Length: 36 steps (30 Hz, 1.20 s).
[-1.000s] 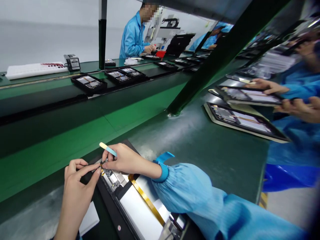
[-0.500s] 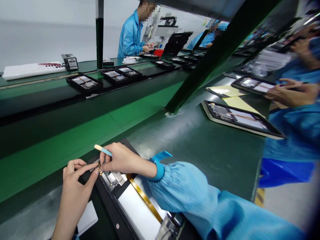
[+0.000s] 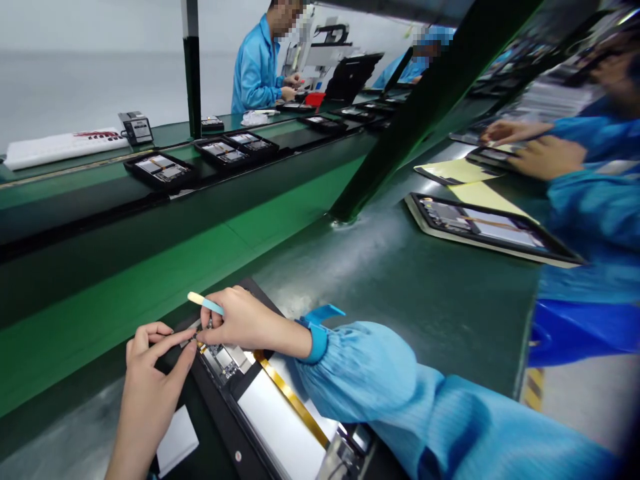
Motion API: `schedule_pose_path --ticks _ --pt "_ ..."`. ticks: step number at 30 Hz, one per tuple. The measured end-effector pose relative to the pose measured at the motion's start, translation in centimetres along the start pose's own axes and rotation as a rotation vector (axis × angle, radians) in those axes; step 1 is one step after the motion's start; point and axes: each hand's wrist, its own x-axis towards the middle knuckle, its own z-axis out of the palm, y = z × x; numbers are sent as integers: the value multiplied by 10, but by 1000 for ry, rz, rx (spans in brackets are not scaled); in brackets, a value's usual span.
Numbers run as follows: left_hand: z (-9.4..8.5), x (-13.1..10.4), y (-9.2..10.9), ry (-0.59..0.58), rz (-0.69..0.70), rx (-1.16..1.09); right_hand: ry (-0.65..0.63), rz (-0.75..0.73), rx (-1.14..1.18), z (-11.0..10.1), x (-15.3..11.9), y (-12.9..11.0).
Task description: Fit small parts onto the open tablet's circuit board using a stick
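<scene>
1. Landmark was the opened tablet (image 3: 280,417), back cover off, lying on the dark green bench (image 3: 425,300) at the near edge, right under both hands.
2. Right hand (image 3: 240,320) sat over the tablet's far corner, fingers pinched round a small stick tool (image 3: 204,303) with a pale tip and blue shaft; the tool's free end stuck out away from the tablet, its working end was hidden under the fingers.
3. Left hand (image 3: 150,373) rested on the tablet's left side, index finger and thumb stretched toward the same corner, pressing on a small part there; could not tell whether it actually gripped anything, too small.
4. The two hands' fingertips were just beside each other at that corner.
5. Yellow ribbon cable (image 3: 293,400) ran along the tablet's inside, from near the right hand toward the near end.
6. White card (image 3: 175,440) lay just left of the tablet, beside the left forearm.
7. Second open tablet (image 3: 485,230) lay well apart to the right on the same bench, a co-worker's hands (image 3: 543,157) beyond it.
8. Green conveyor belt (image 3: 150,267) ran behind the tablet; black trays (image 3: 160,170) stood on the far line, another person in a blue coat (image 3: 257,70) behind those.
</scene>
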Motion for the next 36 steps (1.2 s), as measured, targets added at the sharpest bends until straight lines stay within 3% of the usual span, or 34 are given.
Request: schedule_pose_path --ticks 9,15,29,31,33,36 --pt "3 -2 5 57 -5 13 13 -170 -33 0 1 4" --pt "5 -3 3 80 24 28 -14 -156 22 -2 1 4" --pt "2 -1 1 63 72 24 -61 -306 -399 -5 -4 -5" --pt "2 0 1 60 71 27 -74 -334 -321 -6 -1 -2" --pt "1 0 2 60 46 32 -108 -303 -97 -7 4 5" --pt "-3 1 5 6 -24 25 -178 -95 412 -10 13 17"
